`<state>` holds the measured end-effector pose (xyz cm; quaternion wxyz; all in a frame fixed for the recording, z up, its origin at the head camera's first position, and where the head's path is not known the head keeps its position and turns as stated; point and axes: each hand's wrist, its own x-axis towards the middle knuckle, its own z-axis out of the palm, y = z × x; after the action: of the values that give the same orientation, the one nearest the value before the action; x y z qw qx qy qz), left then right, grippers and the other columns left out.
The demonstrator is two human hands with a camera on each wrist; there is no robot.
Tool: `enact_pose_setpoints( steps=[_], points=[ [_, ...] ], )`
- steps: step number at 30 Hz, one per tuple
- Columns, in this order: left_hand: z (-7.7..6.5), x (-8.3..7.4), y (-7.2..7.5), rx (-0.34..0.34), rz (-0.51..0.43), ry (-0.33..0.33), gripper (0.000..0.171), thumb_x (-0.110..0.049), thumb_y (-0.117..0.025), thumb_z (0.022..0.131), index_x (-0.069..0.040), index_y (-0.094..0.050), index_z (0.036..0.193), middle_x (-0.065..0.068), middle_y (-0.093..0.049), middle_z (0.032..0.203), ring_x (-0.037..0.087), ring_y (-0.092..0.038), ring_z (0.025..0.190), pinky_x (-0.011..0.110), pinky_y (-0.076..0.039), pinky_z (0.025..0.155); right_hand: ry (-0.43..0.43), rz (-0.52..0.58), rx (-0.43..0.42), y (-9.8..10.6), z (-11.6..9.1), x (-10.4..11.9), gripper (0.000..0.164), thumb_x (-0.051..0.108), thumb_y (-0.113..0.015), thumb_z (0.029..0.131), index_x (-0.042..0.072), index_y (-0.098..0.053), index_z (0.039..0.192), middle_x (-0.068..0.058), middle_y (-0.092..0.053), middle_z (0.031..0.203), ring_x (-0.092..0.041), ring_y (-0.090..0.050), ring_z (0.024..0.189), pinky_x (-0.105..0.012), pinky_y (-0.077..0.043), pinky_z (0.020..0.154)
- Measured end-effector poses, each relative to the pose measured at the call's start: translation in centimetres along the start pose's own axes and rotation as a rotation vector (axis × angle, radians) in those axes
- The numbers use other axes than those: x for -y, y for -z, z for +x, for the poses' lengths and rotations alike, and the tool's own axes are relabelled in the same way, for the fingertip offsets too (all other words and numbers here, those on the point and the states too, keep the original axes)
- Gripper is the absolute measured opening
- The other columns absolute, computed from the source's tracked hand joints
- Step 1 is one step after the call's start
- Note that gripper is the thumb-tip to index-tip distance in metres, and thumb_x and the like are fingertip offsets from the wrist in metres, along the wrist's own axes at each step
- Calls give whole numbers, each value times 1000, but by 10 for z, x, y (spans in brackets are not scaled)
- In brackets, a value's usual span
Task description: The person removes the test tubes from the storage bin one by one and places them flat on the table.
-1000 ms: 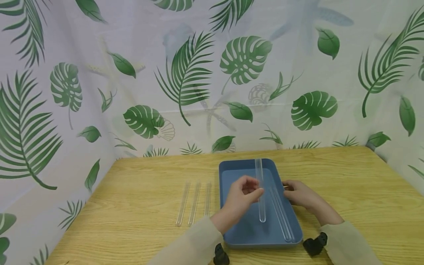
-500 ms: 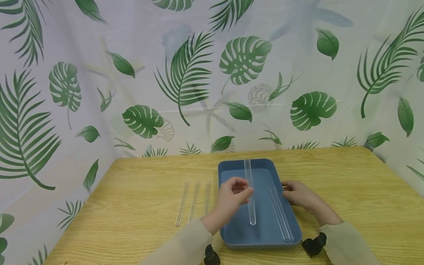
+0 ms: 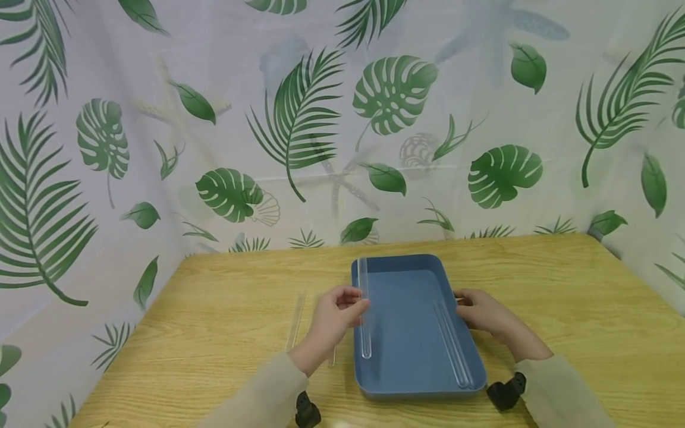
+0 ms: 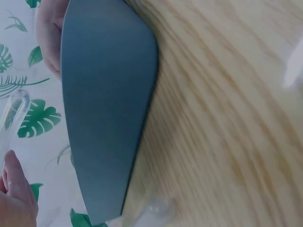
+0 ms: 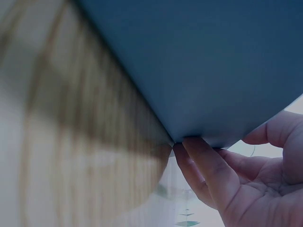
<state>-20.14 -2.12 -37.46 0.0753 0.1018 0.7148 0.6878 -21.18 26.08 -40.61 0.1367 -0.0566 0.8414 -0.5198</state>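
My left hand [image 3: 334,312] pinches a clear glass test tube [image 3: 366,342] between thumb and fingers. The tube stands nearly in line with the left wall of the blue tray [image 3: 412,393], rounded end toward me. In the left wrist view the rounded end of the tube [image 4: 19,101] shows above the thumb. On the tray's right side, my right hand [image 3: 484,312] holds the wall, thumb at the rim and fingertips against the outside. Two more test tubes [image 3: 453,351] lie side by side inside the tray along its right wall.
Left of the tray, another test tube [image 3: 296,321] lies on the wooden table [image 3: 230,309]; others beside it are mostly hidden behind my left hand and forearm. A leaf-patterned cloth [image 3: 321,119] hangs behind the table.
My left hand has carried the test tube leftward, from over the middle of the tray to its left wall. My right hand stays on the tray, and the two tubes inside have not moved.
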Motion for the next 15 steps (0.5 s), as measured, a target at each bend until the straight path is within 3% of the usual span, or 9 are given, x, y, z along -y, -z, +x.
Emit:
enact_pose_setpoints(
  steps=[15],
  points=[
    [3,9,45,-118,131,3,25,-11,-61,83,7,-56,100,9,-53,85,18,-55,76,30,-51,67,-1,3,14,1,-3,3,49,4,-40,90,-18,-22,129,-36,-39,121,-37,-49,103,-41,-47,78]
  ],
)
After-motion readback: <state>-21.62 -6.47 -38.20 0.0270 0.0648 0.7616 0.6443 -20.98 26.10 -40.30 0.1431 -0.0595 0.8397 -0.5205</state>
